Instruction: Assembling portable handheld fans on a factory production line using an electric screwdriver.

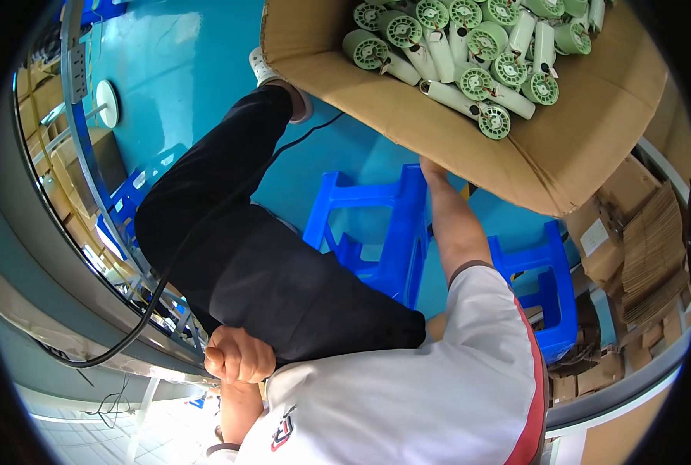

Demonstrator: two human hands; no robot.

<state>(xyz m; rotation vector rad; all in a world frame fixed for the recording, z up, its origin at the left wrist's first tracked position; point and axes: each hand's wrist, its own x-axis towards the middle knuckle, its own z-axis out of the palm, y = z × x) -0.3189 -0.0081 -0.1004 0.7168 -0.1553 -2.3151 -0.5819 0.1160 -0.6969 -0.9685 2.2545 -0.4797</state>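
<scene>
I am reaching my right hand [429, 167] up to the underside of the big brown cardboard box [562, 147] of green-capped white cylindrical parts [469, 77], above the blue plastic stools [396, 232]; its fingers are hidden, so I cannot tell their state. My left hand [238, 356] is curling into a fist beside my black trouser leg [268, 271], holding nothing visible.

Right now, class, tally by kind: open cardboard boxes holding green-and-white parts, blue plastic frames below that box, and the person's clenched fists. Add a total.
Open cardboard box: 1
Blue plastic frames: 2, the nearer frame and the farther frame
Clenched fists: 1, the left hand
Total: 4
</scene>
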